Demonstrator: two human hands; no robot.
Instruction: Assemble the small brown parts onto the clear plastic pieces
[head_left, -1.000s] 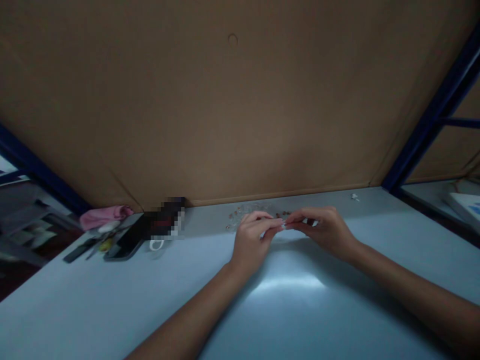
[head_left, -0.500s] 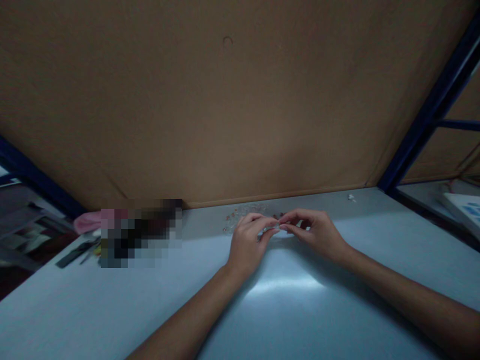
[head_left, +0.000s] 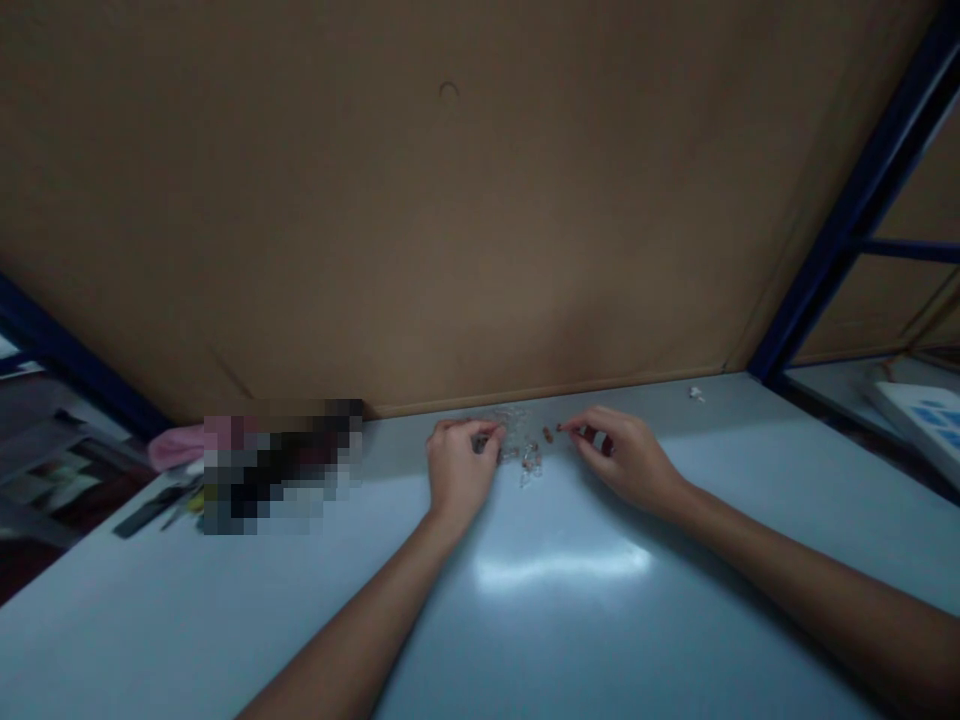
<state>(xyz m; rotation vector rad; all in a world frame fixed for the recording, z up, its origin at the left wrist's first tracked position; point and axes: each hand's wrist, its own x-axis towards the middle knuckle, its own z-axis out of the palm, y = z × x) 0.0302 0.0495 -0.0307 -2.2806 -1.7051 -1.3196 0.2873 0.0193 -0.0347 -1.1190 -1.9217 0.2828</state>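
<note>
My left hand [head_left: 459, 470] is at the left side of a loose cluster of small clear pieces [head_left: 531, 462], some with copper-coloured spots. Its thumb and fingers are pinched together, and what lies between them is too small to make out. To the right, my right hand [head_left: 619, 455] has its thumb and forefinger closed at a tiny reddish-brown piece [head_left: 559, 428]. Just left of those fingertips lie other small brown pieces [head_left: 547, 435] on the grey-white table [head_left: 525, 640]. The two hands are apart, with the clear pieces between them.
A brown board [head_left: 480, 250] rises behind the table, between blue metal posts [head_left: 832, 220]. Small white bits [head_left: 696, 394] lie at the back right. On the left are a pink item [head_left: 176, 447], a dark flat object [head_left: 146, 510] and a blurred-out patch.
My hands were fingertip to fingertip and have parted. The left moved left onto the clear pieces; the right stays by the brown ones. More clear pieces show between them now.
</note>
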